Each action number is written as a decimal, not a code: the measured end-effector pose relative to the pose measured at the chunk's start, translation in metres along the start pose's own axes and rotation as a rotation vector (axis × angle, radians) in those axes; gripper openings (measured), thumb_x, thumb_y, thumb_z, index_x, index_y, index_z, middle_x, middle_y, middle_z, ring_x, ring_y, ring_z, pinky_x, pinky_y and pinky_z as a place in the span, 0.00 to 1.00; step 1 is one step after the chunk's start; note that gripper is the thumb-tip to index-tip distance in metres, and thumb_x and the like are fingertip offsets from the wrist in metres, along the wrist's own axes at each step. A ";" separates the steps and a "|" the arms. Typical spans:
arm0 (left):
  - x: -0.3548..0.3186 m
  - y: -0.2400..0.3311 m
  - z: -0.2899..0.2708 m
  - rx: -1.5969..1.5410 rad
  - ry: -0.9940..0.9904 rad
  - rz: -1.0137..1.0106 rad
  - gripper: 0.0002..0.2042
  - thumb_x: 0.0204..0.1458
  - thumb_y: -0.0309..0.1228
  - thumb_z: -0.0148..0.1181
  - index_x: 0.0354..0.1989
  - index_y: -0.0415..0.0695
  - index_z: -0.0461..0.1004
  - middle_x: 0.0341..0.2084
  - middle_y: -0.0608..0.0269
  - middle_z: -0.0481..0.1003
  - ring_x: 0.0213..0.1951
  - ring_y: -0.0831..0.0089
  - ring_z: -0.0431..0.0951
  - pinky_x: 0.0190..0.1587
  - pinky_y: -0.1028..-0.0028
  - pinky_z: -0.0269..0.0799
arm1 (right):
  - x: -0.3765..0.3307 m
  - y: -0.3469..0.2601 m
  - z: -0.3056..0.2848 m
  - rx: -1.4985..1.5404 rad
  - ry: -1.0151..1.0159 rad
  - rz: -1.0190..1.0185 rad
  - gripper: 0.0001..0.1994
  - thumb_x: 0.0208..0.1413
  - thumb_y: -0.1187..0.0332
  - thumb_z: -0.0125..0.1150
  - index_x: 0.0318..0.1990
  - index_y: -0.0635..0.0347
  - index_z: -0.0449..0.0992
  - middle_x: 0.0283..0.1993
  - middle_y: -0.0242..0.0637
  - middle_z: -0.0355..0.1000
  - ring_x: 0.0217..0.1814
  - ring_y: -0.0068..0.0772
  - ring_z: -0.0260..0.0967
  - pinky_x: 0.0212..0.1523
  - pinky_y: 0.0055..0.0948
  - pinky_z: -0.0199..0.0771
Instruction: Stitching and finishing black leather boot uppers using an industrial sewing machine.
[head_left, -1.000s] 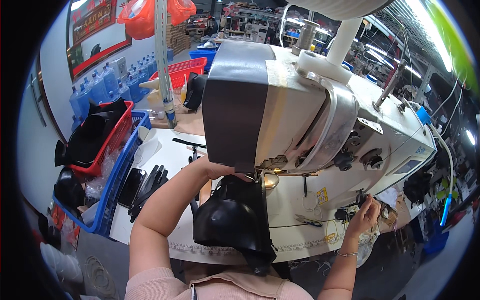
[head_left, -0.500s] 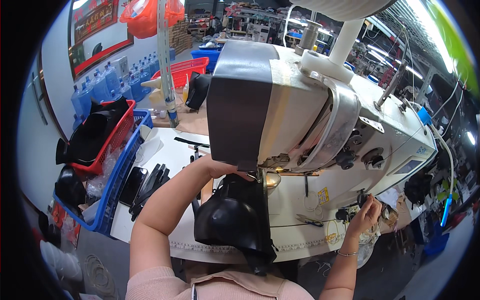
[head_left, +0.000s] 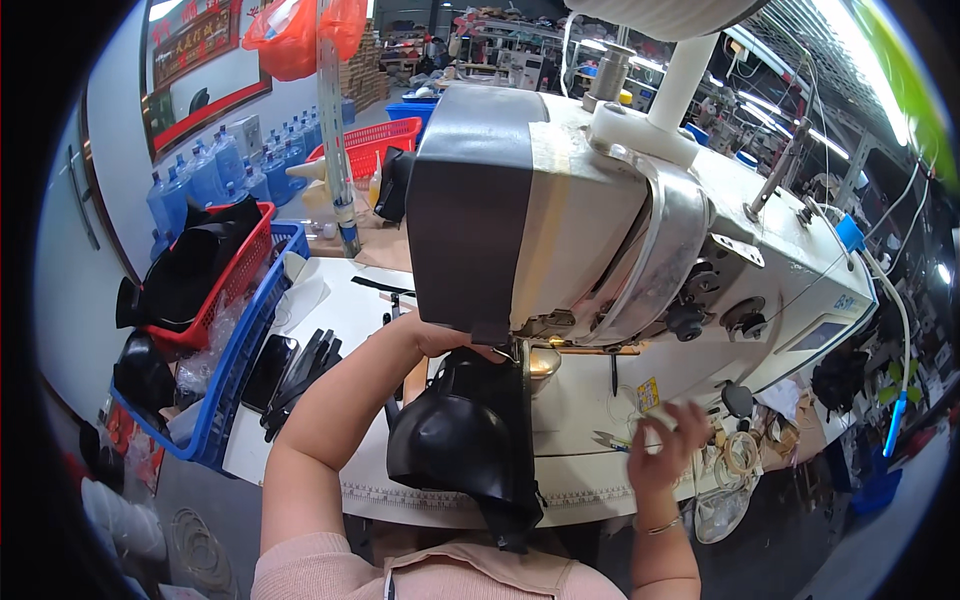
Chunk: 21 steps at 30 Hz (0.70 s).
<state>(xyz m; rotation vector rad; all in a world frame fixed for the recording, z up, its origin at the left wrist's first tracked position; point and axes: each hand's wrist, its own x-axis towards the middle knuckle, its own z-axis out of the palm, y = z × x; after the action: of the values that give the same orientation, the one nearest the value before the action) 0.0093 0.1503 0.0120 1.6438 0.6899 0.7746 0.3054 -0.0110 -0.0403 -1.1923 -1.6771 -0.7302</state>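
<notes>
White table point(head_left: 580, 405) beside blue basket point(head_left: 222, 400); sewing machine point(head_left: 585, 205) mostly hides left fingers point(head_left: 490, 352), state unclear; right fingers point(head_left: 690, 424) spread.

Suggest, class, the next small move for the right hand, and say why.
Probably bring the right hand to the black piece to steady it: that hand is raised, seemingly empty, over the table, while only the left hand is at the piece, below the sewing machine.

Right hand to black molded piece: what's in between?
In the head view: white tabletop, with small snips lying on it toward the right hand.
</notes>
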 end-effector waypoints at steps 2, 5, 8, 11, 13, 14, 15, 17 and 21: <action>0.002 0.004 0.003 0.009 0.009 0.006 0.25 0.29 0.20 0.74 0.42 0.40 0.76 0.38 0.65 0.76 0.42 0.73 0.74 0.45 0.72 0.73 | 0.000 -0.022 0.022 0.176 -0.081 -0.037 0.10 0.42 0.73 0.67 0.34 0.52 0.75 0.48 0.35 0.68 0.54 0.47 0.61 0.53 0.40 0.62; 0.001 0.008 0.002 -0.053 -0.015 0.039 0.25 0.30 0.21 0.74 0.42 0.41 0.76 0.39 0.65 0.76 0.41 0.73 0.74 0.45 0.73 0.73 | 0.013 -0.056 0.043 0.373 -0.150 -0.142 0.15 0.40 0.75 0.67 0.40 0.53 0.76 0.50 0.35 0.68 0.53 0.44 0.64 0.50 0.39 0.65; 0.001 0.003 -0.002 0.025 -0.040 0.043 0.25 0.31 0.21 0.74 0.43 0.41 0.76 0.39 0.65 0.76 0.41 0.73 0.74 0.45 0.73 0.73 | 0.025 -0.070 0.054 0.407 -0.168 -0.237 0.17 0.41 0.76 0.64 0.43 0.54 0.76 0.51 0.35 0.68 0.54 0.41 0.65 0.51 0.40 0.65; 0.001 0.006 -0.005 0.042 -0.028 0.062 0.25 0.31 0.21 0.74 0.43 0.42 0.76 0.39 0.65 0.76 0.41 0.73 0.74 0.45 0.74 0.72 | 0.029 -0.074 0.060 0.442 -0.190 -0.314 0.16 0.44 0.76 0.61 0.43 0.54 0.76 0.51 0.35 0.68 0.55 0.41 0.65 0.52 0.40 0.66; 0.000 0.011 -0.006 0.183 -0.080 0.002 0.31 0.33 0.28 0.73 0.52 0.45 0.71 0.46 0.63 0.73 0.50 0.69 0.70 0.55 0.69 0.67 | 0.028 -0.075 0.060 0.454 -0.175 -0.288 0.16 0.44 0.77 0.60 0.43 0.54 0.76 0.50 0.34 0.70 0.56 0.41 0.66 0.51 0.40 0.66; 0.000 0.013 -0.006 0.182 -0.082 0.003 0.31 0.33 0.28 0.73 0.52 0.45 0.71 0.46 0.63 0.73 0.50 0.69 0.70 0.55 0.69 0.67 | 0.028 -0.075 0.061 0.452 -0.176 -0.288 0.16 0.44 0.77 0.60 0.43 0.54 0.76 0.50 0.34 0.70 0.56 0.41 0.66 0.51 0.40 0.66; 0.000 0.014 -0.005 0.113 -0.077 -0.003 0.30 0.34 0.29 0.73 0.52 0.44 0.71 0.46 0.63 0.73 0.50 0.70 0.69 0.54 0.70 0.67 | 0.028 -0.075 0.061 0.456 -0.175 -0.287 0.16 0.43 0.76 0.60 0.43 0.55 0.76 0.50 0.35 0.70 0.55 0.41 0.66 0.51 0.41 0.67; 0.000 0.016 -0.004 0.043 -0.073 -0.009 0.30 0.36 0.30 0.72 0.52 0.44 0.71 0.46 0.63 0.73 0.50 0.70 0.69 0.54 0.71 0.66 | 0.030 -0.075 0.062 0.460 -0.176 -0.285 0.16 0.43 0.76 0.59 0.43 0.55 0.76 0.49 0.35 0.71 0.54 0.40 0.66 0.51 0.41 0.67; -0.002 0.021 -0.003 0.101 -0.033 -0.002 0.29 0.35 0.29 0.73 0.50 0.43 0.71 0.44 0.62 0.73 0.49 0.70 0.70 0.53 0.71 0.67 | 0.040 -0.075 0.066 0.455 -0.188 -0.235 0.15 0.43 0.74 0.57 0.42 0.58 0.76 0.47 0.36 0.71 0.53 0.39 0.67 0.51 0.40 0.67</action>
<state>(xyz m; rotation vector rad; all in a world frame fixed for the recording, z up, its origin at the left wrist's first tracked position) 0.0067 0.1463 0.0332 1.7433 0.7172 0.7199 0.2082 0.0339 -0.0263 -0.7689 -2.0281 -0.3474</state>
